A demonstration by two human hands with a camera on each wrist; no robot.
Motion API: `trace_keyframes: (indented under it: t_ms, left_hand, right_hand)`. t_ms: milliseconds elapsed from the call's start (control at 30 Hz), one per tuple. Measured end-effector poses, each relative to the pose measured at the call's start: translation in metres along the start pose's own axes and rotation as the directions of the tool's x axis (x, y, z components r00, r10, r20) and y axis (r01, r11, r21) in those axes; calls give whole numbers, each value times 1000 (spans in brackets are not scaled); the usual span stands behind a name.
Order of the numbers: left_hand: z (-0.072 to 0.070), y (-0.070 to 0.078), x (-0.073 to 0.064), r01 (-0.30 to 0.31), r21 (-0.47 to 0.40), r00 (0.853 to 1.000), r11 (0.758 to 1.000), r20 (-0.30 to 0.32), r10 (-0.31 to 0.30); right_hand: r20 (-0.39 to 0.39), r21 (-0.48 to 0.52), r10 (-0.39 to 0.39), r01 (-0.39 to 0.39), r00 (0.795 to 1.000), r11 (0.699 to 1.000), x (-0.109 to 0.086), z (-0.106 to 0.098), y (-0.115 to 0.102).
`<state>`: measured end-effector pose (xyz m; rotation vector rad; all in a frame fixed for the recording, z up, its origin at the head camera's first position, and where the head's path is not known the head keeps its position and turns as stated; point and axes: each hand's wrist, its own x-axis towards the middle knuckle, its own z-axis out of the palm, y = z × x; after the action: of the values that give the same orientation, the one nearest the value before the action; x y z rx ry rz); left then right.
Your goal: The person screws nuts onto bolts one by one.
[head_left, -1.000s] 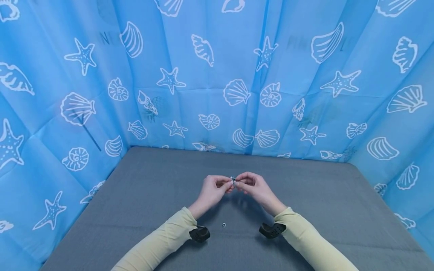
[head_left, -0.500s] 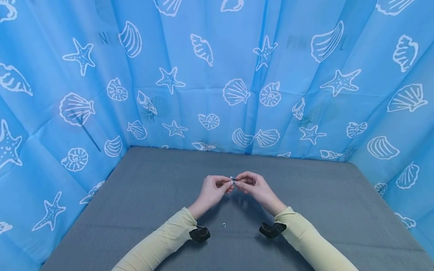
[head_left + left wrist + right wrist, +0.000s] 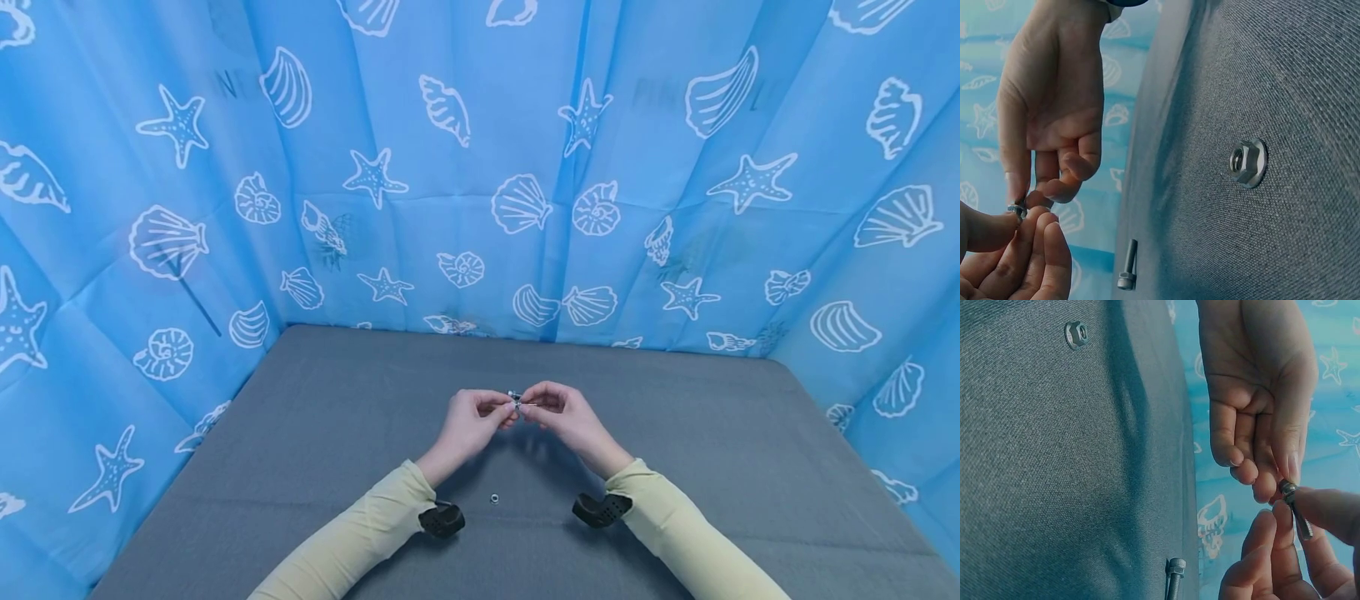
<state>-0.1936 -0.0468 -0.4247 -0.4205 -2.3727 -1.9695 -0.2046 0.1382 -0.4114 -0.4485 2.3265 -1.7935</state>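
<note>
Over the middle of the table, the left hand (image 3: 468, 421) and right hand (image 3: 567, 418) meet at their fingertips on a small metal bolt (image 3: 1300, 520). In the right wrist view, the left hand (image 3: 1266, 381) pinches the bolt's thick end between thumb and fingers. The right hand's thumb (image 3: 1329, 512) and fingers pinch it just below, with the threaded shank pointing toward the right palm. Fingers partly cover the thick end, so whether a nut or washer sits there is hard to tell. In the left wrist view, only a bit of the bolt (image 3: 1017, 210) shows.
A flange nut (image 3: 494, 499) lies on the grey cloth-covered table (image 3: 360, 400), nearer the person than the hands. Another bolt (image 3: 1127, 269) with a thick end lies on the cloth beyond the hands. Blue shell-patterned curtains (image 3: 465, 167) enclose the table's back and sides.
Both hands stay in place on the bolt, with only slight shifts of the right fingertips. The shank by the right fingers is hidden half a second ago and shows again now.
</note>
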Motion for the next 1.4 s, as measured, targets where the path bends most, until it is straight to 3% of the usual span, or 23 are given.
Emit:
trace_keyframes:
  t_ms: [167,300,500,800,967,1133,1267,1400]
  left_hand:
    - [0,1,-1,1,9,1000,1000,-3,-1]
    - [0,2,-2,-3,15,1000,1000,-7,3]
    - [0,5,-2,9,10,1000,1000,-8,-9]
    - [0,1,1,-10,24,1000,1000,-19,10]
    - [0,10,-2,-14,10,1000,1000,-11,14]
    - [0,21,-7,-19,5,1000,1000,1,19]
    - [1,13,-5,-7,-1,1000,1000,-13,7]
    - [0,4,-3,5,-12,1000,1000,-23,-5]
  right_hand:
    - [-11,-48,3,-3,1000,999,0,1,-1]
    - [-29,-21,35,-35,999,999,0,2,-1]
    - [-9,-14,-19,19,1000,1000,0,3,1]
    - [-2,-35,2,-2,1000,999,-1,3,1]
    - [-9,7,-13,13,1000,1000,-1,3,-1]
    - [-23,-38,-17,16,1000,999,0,3,-2]
    - [-41,-56,-3,1,999,998,0,5,-3]
    - [-24,-8,-8,8,1000,1000,-2,5,-3]
